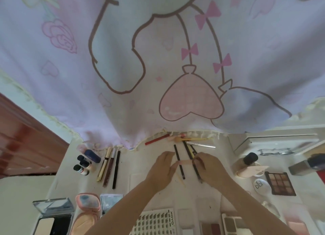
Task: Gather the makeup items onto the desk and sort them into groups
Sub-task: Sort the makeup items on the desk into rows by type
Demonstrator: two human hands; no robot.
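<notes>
A head-worn camera looks down at a pale desk whose far edge lies under a hanging pink cartoon-print cloth. Both bare forearms reach forward to a cluster of dark makeup pencils at the centre. The left hand rests palm down with its fingers extended toward a pale pink stick lying across the pencils. The right hand has its fingers curled at the top end of one dark pencil; whether it truly pinches it I cannot tell.

Behind the hands, at the cloth's hem, lie a red pencil, a yellow-handled brush and a silver tube. To the left, three slim tubes lie side by side, and beside them stand small dark-capped bottles.

On the right stands a foundation bottle with a black cap, near a round white compact and an open eyeshadow palette holding brown pans. Along the near edge sit an open powder compact with mirror raised and a pale powder pan inside, a pink puff, a tray of false lashes in rows, and two more palettes with coloured pans.
</notes>
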